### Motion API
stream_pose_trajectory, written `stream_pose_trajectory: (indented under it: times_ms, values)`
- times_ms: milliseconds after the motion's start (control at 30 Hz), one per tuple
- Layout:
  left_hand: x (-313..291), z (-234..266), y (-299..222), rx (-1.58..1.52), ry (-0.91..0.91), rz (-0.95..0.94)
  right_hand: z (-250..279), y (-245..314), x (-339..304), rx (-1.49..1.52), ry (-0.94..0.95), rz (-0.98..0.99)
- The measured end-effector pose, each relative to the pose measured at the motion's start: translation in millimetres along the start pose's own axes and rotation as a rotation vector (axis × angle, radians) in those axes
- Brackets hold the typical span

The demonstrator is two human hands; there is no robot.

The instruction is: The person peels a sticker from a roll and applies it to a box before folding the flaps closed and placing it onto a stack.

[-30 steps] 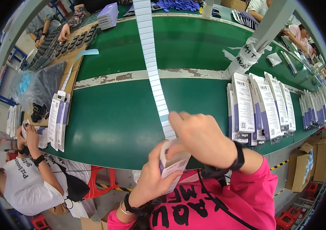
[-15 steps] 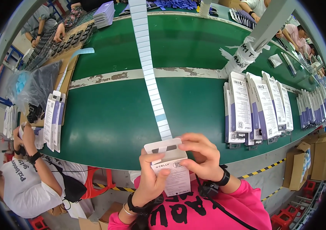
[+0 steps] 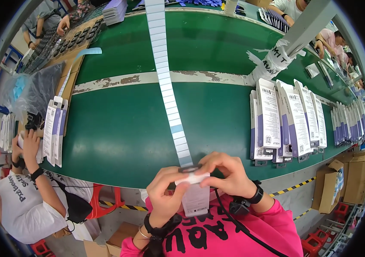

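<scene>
Okay, I'm clamping fingers of my left hand [image 3: 164, 193] and right hand [image 3: 229, 173] on the box [image 3: 195, 199] by the near edge of the surface [image 3: 118, 128]; even pressure's probably preventing creases.

The top of the box [image 3: 196, 199] is partly hidden by the left hand [image 3: 165, 192] and right hand [image 3: 229, 173]; its print is blurred. The strip [image 3: 165, 81] is cut off at twelve o'clock.

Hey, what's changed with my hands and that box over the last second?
Your right hand came toward you and now grips the top of the box with your left hand, which kept hold. The opening no longer shows. The pale strip and the white-and-purple boxes on the right stayed put.
</scene>
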State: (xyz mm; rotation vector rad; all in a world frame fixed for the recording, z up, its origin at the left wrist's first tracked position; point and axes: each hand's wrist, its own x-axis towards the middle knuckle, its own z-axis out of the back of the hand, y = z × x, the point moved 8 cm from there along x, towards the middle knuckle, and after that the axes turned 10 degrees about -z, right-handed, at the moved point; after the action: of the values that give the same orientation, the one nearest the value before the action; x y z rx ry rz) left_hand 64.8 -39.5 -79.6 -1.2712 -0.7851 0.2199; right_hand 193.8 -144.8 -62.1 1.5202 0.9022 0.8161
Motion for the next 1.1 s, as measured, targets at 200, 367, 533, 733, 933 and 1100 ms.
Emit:
stream_pose_trajectory:
  times_ms: [200,367,533,733,933,1100]
  values:
    - [18.4,-1.9,-20.4,0.167,0.147,-0.033,-1.6,-7.0,-5.3,-0.273,-0.04,-0.029]
    - [24.7,5.3,-12.5,-0.059,0.043,0.411,-5.3,-0.4,11.6,-0.019,-0.095,-0.365]
    - [16.5,2.4,-5.6,-0.016,0.041,0.381,-2.6,-2.9,7.6,-0.089,-0.084,-0.294]
    - [-2.2,-1.1,-10.7,0.148,0.193,0.042,-1.6,-12.0,-14.9,-0.218,0.029,0.028]
    - [3.9,2.9,-9.1,0.103,0.218,-0.053,-7.7,-4.0,-12.3,-0.333,0.079,0.046]
    - [54.7,54.8,-37.8,0.533,0.064,-0.141,34.6,71.1,19.5,-0.803,-0.16,0.102]
